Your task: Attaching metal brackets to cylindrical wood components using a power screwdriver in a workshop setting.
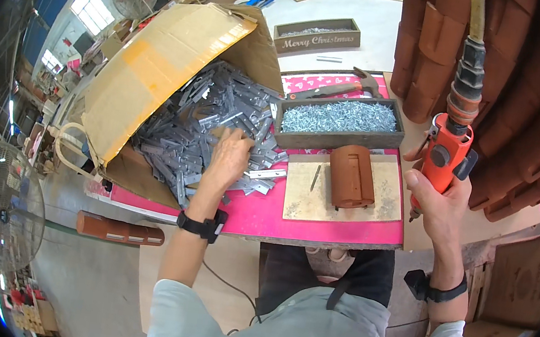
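The brown stack (431, 60) is the largest thing here, many ridged pieces piled at the right; whether these are finished cannot be told. The carton (155, 60) lies on its side at the left with its mouth toward the person, and a deep heap of metal strips (186, 138) spills from it, so plenty appears left to use. The left hand (230, 153) reaches into that heap with fingers bent downward; whether it has hold of a strip cannot be told. Beyond the board, the tray (340, 142) is well filled with small screws (340, 118), so few seem spent from it. The board (303, 203) lies flat on the pink tabletop (250, 217). Just right of it, the right hand (445, 197) is closed around the red tool (446, 153), which points down, clear of the workpiece. That workpiece (351, 178), a single brown piece, lies on the board; no strip shows on its visible face, so its fitting looks not yet done. Beside it is a thin pin (315, 177).
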Motion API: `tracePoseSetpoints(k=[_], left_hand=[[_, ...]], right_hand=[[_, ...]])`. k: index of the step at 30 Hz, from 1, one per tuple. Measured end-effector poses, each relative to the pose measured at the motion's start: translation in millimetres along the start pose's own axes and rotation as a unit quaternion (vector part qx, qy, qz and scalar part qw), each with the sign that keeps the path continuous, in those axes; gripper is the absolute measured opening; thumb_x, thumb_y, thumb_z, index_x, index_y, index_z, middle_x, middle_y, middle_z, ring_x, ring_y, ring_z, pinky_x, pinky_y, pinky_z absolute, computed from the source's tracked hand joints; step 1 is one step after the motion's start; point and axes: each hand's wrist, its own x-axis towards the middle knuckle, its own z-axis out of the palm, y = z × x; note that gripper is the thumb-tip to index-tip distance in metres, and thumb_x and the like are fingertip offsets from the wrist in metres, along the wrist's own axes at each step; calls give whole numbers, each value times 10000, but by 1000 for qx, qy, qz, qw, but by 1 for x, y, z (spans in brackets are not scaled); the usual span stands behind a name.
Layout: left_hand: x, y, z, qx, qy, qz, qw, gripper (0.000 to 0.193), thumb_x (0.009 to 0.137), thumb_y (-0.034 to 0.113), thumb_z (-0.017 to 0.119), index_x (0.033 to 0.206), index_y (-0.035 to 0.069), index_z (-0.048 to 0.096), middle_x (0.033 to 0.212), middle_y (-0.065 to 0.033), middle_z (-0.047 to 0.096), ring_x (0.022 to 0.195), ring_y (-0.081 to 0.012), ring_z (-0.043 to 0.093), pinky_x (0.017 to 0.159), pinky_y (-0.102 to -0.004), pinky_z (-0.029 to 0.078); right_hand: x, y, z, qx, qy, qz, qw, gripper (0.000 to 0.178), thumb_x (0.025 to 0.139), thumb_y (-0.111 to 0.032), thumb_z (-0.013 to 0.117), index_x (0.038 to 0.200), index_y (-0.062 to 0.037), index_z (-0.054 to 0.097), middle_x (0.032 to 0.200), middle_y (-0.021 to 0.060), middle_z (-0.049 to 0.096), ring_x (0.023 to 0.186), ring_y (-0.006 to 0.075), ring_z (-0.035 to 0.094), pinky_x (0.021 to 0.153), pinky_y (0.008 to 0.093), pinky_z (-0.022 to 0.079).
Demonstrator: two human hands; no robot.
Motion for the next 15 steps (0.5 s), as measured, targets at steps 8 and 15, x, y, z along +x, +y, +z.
tracePoseSetpoints(k=[8, 15], left_hand=[[0, 4, -21, -16, -7, 69, 997, 147, 741, 62, 680, 849, 22, 590, 888, -135, 612, 880, -321, 570, 783, -415, 476], [4, 85, -50, -281, 87, 50, 954, 180, 777, -17, 654, 952, 12, 628, 915, -125, 637, 812, -278, 640, 712, -338, 516]], right_hand=[[0, 3, 0, -14, -8, -22, 1000, 337, 788, -80, 743, 1071, -16, 571, 848, 5, 582, 670, 58, 522, 565, 208, 444], [2, 7, -2, -55, 5, -29, 998, 367, 783, -72, 727, 1100, -16, 552, 812, 18, 591, 621, 55, 528, 488, 197, 433]])
